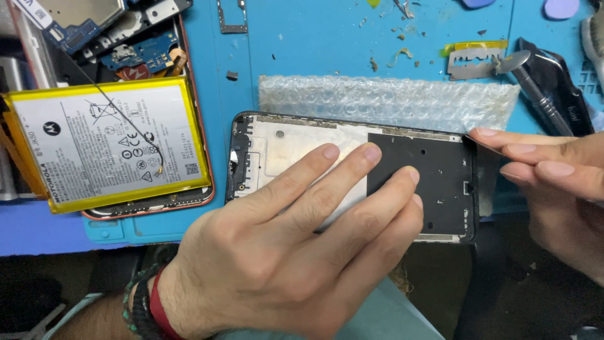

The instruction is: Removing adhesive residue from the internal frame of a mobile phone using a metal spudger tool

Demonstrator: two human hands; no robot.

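Observation:
A bare phone frame lies flat on the blue work mat, its inner side up, with a black sheet covering its right part. My left hand lies flat on the frame, fingers spread and pressing it down. My right hand comes in from the right and pinches a thin blade whose tip touches the frame's upper right corner.
A strip of bubble wrap lies behind the frame. An opened phone with a yellow-edged white battery and circuit boards sits at the left. A razor blade, a metal tool and debris lie at the back right on the mat.

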